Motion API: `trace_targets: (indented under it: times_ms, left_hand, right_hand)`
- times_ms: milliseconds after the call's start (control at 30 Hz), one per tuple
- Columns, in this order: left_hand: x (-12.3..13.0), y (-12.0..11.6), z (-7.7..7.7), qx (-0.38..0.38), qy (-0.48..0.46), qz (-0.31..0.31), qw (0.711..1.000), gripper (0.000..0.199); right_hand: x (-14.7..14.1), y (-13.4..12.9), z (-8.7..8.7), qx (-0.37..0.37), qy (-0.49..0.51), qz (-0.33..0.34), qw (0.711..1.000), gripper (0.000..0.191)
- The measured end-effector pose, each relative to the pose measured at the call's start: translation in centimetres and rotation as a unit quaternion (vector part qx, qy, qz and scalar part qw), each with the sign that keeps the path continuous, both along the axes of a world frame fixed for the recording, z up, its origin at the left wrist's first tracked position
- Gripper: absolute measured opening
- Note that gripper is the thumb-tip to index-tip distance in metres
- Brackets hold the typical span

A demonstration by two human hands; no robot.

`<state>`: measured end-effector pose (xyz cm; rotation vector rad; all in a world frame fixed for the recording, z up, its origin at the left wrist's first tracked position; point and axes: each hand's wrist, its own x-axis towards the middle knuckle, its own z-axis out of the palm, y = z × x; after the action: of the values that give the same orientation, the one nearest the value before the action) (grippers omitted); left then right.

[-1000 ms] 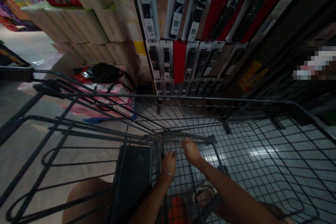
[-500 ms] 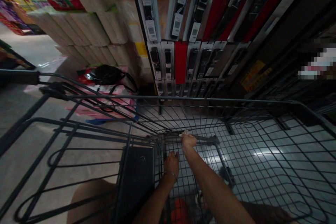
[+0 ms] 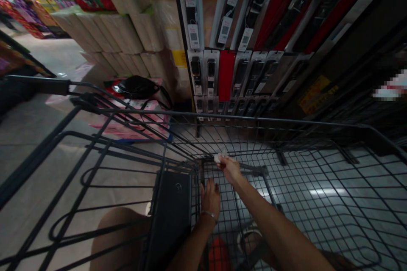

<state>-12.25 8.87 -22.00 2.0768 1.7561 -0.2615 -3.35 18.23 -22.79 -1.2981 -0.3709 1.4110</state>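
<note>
Between my pinched right fingers [image 3: 226,162] sits a small white tissue-like wad [image 3: 217,158], which could tear if it snags on the black wire shopping cart [image 3: 59,87]; my left fingers [image 3: 211,185] spread loosely nearby.

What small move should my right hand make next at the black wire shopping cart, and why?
Probably the right hand should move the small crumpled white piece lightly along the nearby wires of the black metal shopping cart. It pinches this piece near the mesh, while the left hand has spread fingers and shows nothing held. I cannot tell whether the piece touches the wires.
</note>
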Motion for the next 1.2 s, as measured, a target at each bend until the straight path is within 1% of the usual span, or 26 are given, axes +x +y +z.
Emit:
trace_targets:
  times_ms: [67,133,167,233,267,300,367,400,467,533,567,600,633,667,700,767,867,933,1067,1133,1200]
  left_hand:
    - [-0.5,0.8,1.1,0.03,0.036,-0.059,0.997,0.046]
    - [-1.4,2.2,2.2,0.055,0.072,-0.092,0.992,0.045]
    - [-1.9,3.0,2.7,0.063,0.088,-0.093,0.99,0.045]
    - [-3.0,4.6,3.6,0.08,0.108,-0.064,0.989,0.047]
    - [-3.6,5.3,3.9,0.089,0.107,-0.044,0.989,0.048]
    - [-4.0,5.9,4.2,0.094,0.105,-0.024,0.99,0.049]
    - [-4.7,6.8,4.6,0.096,0.116,0.0,0.989,0.049]
    - [-4.9,7.1,4.7,0.095,0.136,0.001,0.986,0.049]
    - [-5.0,7.5,4.8,0.097,0.196,-0.018,0.976,0.048]
    - [-5.0,7.7,5.0,0.095,0.253,-0.048,0.962,0.048]
    - [-5.0,7.8,5.1,0.091,0.272,-0.059,0.956,0.047]
    - [-5.0,7.8,5.2,0.084,0.286,-0.067,0.952,0.047]
    - [-5.0,7.9,5.2,0.076,0.297,-0.071,0.949,0.047]
    - [-5.1,8.0,5.3,0.068,0.305,-0.075,0.947,0.046]
    - [-5.1,8.1,5.4,0.062,0.313,-0.078,0.945,0.046]
    - [-5.2,8.3,5.6,0.053,0.323,-0.093,0.94,0.045]
    - [-5.3,8.6,6.0,0.05,0.315,-0.122,0.94,0.043]
    - [-5.3,8.7,6.3,0.048,0.299,-0.128,0.944,0.042]
    - [-5.2,8.8,6.2,0.046,0.297,-0.102,0.948,0.042]
    - [-5.2,8.8,6.0,0.052,0.3,-0.09,0.948,0.042]
    - [-5.2,8.9,5.8,0.058,0.293,-0.085,0.951,0.043]
  right_hand:
    - [-0.4,-0.3,0.1,-0.015,-0.051,0.023,0.998,0.015]
    - [-1.1,-0.5,0.0,-0.022,-0.093,0.045,0.994,0.013]
    - [-1.6,-0.7,-0.2,-0.019,-0.114,0.058,0.992,0.01]
    - [-2.5,-1.0,-0.5,0.0,-0.177,0.087,0.98,0.002]
    - [-3.0,-1.1,-0.7,0.017,-0.229,0.107,0.967,0.006]
    - [-3.4,-1.2,-0.8,0.035,-0.288,0.129,0.948,0.012]
    - [-3.9,-1.6,-0.8,0.064,-0.398,0.183,0.897,0.023]
    - [-4.1,-1.8,-0.8,0.069,-0.443,0.221,0.866,0.027]
    - [-4.1,-2.2,-0.6,0.066,-0.516,0.318,0.793,0.031]
    - [-3.9,-2.6,-0.5,0.068,-0.563,0.41,0.714,0.032]
    - [-3.8,-2.8,-0.4,0.074,-0.579,0.441,0.681,0.032]
    - [-3.7,-2.9,-0.3,0.08,-0.591,0.465,0.655,0.033]
    - [-3.6,-3.0,-0.3,0.086,-0.599,0.481,0.634,0.034]
    - [-3.5,-3.0,-0.2,0.09,-0.604,0.492,0.62,0.035]
    - [-3.4,-3.1,-0.1,0.089,-0.607,0.501,0.611,0.036]
    - [-3.1,-3.2,0.3,0.084,-0.607,0.511,0.603,0.035]
    - [-2.6,-3.5,0.8,0.069,-0.608,0.512,0.602,0.031]
    - [-2.4,-3.6,1.3,0.049,-0.614,0.509,0.601,0.028]
    - [-3.0,-3.2,2.0,0.026,-0.629,0.486,0.606,0.027]
    - [-3.8,-2.6,2.2,0.044,-0.631,0.473,0.613,0.03]
    - [-4.8,-2.0,2.1,0.073,-0.624,0.462,0.626,0.032]
